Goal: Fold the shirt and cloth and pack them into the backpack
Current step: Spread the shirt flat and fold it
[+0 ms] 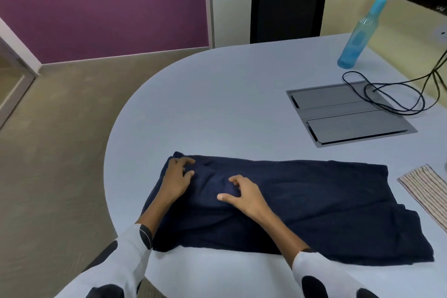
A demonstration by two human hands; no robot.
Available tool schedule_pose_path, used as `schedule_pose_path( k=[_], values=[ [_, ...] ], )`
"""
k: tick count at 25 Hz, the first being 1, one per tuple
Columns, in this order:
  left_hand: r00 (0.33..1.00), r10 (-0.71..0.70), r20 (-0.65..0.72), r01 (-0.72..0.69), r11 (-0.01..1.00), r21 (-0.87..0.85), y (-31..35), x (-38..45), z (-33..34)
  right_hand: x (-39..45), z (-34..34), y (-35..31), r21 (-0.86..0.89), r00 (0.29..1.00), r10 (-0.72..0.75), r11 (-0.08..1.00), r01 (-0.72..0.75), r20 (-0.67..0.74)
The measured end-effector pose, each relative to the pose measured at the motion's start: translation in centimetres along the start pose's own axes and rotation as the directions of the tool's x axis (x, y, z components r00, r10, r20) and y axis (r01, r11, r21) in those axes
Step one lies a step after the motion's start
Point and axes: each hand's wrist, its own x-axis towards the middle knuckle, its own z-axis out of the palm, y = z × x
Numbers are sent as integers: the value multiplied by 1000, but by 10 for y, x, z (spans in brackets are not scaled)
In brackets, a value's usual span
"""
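Note:
A dark navy shirt (314,201) lies spread as a wide folded band on the pale table (229,104), near its front edge. My left hand (177,178) rests on the shirt's left end with fingers curled into the fabric at the far corner. My right hand (244,195) presses on the shirt just right of it, fingers bent and pinching a fold. A striped cloth (428,191) lies flat at the right edge, touching nothing. No backpack is in view.
A blue water bottle (358,36) stands at the back right. A grey cable hatch (348,113) sits in the table with black cables (396,97) looped over it. A black chair (287,7) stands behind the table. The table's rounded edge drops to floor on the left.

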Motion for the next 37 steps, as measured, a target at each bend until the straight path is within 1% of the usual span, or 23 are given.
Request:
schedule_pose_path(
  k=[3, 5, 7, 8, 9, 10, 11, 12, 13, 14, 15, 17, 19, 20, 23, 24, 25, 26, 29, 31, 32, 34, 37],
  values=[
    [999, -42, 12, 42, 998, 45, -29, -10, -3, 3, 17, 8, -51, 997, 65, 996, -67, -48],
    [996, -73, -57, 76, 995, 57, -40, -14, -8, 7, 19, 9, -37, 994, 73, 996, -76, -86],
    [970, -172, -172, 188, 978, 84, -44, -10, -15, 8, 16, 6, 35, 987, 21, 999, -15, -157],
    [946, -266, -186, 281, 957, 65, -44, -8, -19, 7, 12, 3, 105, 980, -3, 994, 24, -197],
    [914, -378, -148, 381, 925, -6, -46, -5, -23, 6, 7, -1, 186, 974, -19, 980, 63, -227],
    [871, -488, -64, 477, 868, -137, -44, -2, -28, 5, 2, -6, 262, 972, -31, 960, 94, -234],
    [832, -554, 36, 535, 784, -313, -42, 2, -31, 3, -3, -11, 321, 973, -45, 940, 118, -226],
    [808, -574, 133, 558, 672, -487, -38, 4, -36, 1, -9, -15, 349, 975, -60, 928, 133, -214],
    [797, -570, 199, 559, 575, -597, -32, 5, -41, -1, -14, -18, 358, 976, -71, 922, 143, -208],
    [801, -543, 253, 561, 531, -635, -21, 4, -47, -3, -19, -21, 349, 973, -69, 926, 144, -218],
    [822, -484, 301, 551, 541, -635, -8, 2, -52, -5, -24, -23, 332, 970, -51, 934, 130, -238],
    [873, -296, 387, 486, 594, -641, 20, -4, -64, -8, -33, -24, 285, 960, -1, 955, 85, -281],
    [896, -97, 433, 391, 634, -667, 52, -14, -73, -13, -43, -24, 259, 957, -4, 962, 82, -289],
    [896, -22, 443, 344, 666, -662, 67, -20, -76, -16, -48, -26, 243, 961, -49, 963, 118, -271],
    [879, 129, 458, 202, 771, -604, 105, -36, -76, -23, -63, -39, 167, 967, -226, 956, 243, -114],
    [872, 163, 462, 169, 785, -596, 115, -40, -75, -24, -66, -42, 114, 961, -257, 957, 267, -100],
    [867, 193, 460, 141, 790, -597, 123, -44, -75, -24, -69, -45, 86, 954, -276, 954, 287, -121],
    [866, 216, 452, 123, 783, -610, 128, -46, -74, -25, -71, -46, 92, 946, -274, 952, 292, -172],
    [868, 293, 401, 44, 759, -649, 137, -49, -75, -31, -87, -46, 285, 912, -260, 891, 352, -316],
    [831, 354, 428, -32, 800, -600, 137, -47, -74, -39, -103, -46, 324, 884, -278, 855, 406, -376],
    [819, 358, 448, -57, 828, -557, 139, -47, -73, -43, -111, -47, 310, 869, -292, 849, 428, -400],
    [832, 323, 450, -59, 860, -507, 146, -45, -68, -49, -128, -45, 270, 847, -302, 854, 445, -438],
    [882, 283, 376, -30, 830, -557, 168, -44, -55, -57, -149, -33, 250, 815, -293, 852, 459, -500]
  ],
)
